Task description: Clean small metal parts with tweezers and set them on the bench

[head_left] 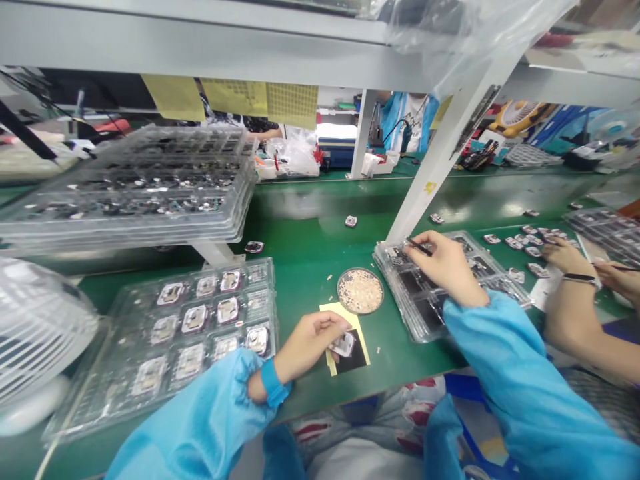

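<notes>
My left hand (pixel 315 339) pinches a small silver rounded-square device part (pixel 343 344) above a black pad (pixel 354 357) on yellow paper (pixel 367 340). At the right, my right hand (pixel 443 262) grips dark tweezers (pixel 419 247), their tip over the corner of a stack of clear plastic trays (pixel 417 327) with dark flat pieces in the compartments. Whether the tweezers hold anything is too small to tell. Between my hands is a round dish (pixel 360 291) of small beige pieces. On the left, a clear compartment tray (pixel 125 313) carries several similar silver parts (pixel 194 319).
Stacked clear trays (pixel 150 227) fill a raised shelf at the left, above a white fan (pixel 40 333). A slanted white post (pixel 440 160) rises behind my right hand. A co-worker's hands (pixel 570 263) are at the far right, near several loose device parts (pixel 533 251).
</notes>
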Demonstrator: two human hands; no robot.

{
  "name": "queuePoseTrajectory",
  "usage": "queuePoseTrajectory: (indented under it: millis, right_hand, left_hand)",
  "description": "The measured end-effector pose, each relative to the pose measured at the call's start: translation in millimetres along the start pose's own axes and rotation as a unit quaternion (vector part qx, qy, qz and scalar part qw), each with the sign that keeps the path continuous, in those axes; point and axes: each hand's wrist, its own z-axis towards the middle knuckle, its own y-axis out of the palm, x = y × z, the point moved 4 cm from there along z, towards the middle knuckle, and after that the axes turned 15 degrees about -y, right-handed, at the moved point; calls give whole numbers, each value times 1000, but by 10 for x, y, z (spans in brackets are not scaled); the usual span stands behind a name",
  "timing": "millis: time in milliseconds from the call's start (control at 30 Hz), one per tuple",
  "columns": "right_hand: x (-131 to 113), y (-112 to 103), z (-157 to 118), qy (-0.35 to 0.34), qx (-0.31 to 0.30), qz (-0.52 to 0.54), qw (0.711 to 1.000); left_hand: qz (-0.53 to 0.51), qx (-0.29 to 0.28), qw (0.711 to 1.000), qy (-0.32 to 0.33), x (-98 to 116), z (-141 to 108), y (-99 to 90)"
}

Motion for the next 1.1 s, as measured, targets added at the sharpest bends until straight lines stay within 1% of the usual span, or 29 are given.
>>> queuePoseTrajectory:
  millis: [67, 133, 167, 233, 300, 333, 367, 433, 500, 600, 667, 733, 800, 867, 967, 1100]
  right_hand:
    - [-411, 26, -203, -86, 11, 85, 993]
    - [-828, 134, -472, -198, -25, 145, 969]
    - [-988, 200, -612, -234, -37, 153, 959]
    - [-1200, 363, -858, -280, -80, 147, 945]
    - [-1276, 497, -1016, -286, -92, 171, 938]
    - [-1273, 546, -1057, -271, -85, 198, 938]
    - [-1249, 586, -1076, -240, -74, 229, 940]
    - [-1167, 658, -1081, -152, -53, 280, 946]
    - [-1083, 731, -1084, -61, -55, 314, 946]
    - [-954, 799, -1119, 52, -61, 368, 926]
    - [-856, 793, -1160, 122, -48, 392, 910]
    - [-791, 766, -1206, 173, -48, 417, 891]
    - [-794, 743, -1248, 193, -66, 450, 869]
    - [-845, 735, -1289, 200, -83, 471, 855]
    - [-951, 774, -1348, 207, -103, 466, 854]
    - [-1063, 855, -1368, 210, -113, 444, 864]
  left_hand:
    - [14, 2, 1000, -6, 3, -26, 24]
    - [25, 5, 1000, 4, 14, -44, 39]
    - [28, 6, 999, 17, 26, -51, 41]
    - [28, 12, 999, 45, 49, -57, 33]
    - [27, 27, 998, 58, 54, -54, 11]
    - [27, 33, 997, 57, 48, -51, 1]
    - [27, 39, 997, 53, 39, -48, -7]
    - [33, 44, 997, 51, 23, -48, -10]
    - [42, 41, 997, 52, 14, -50, -3]
    - [33, 34, 998, 38, 2, -42, -11]
    - [7, 37, 999, 25, -2, -32, -38]
    - [-13, 32, 999, 19, 3, -24, -54]
    - [-26, 20, 999, 19, 13, -19, -49]
    - [-43, 19, 999, 27, 27, -16, -38]
    - [-39, 54, 996, 55, 56, -26, -38]
    - [25, 109, 990, 84, 97, -75, -66]
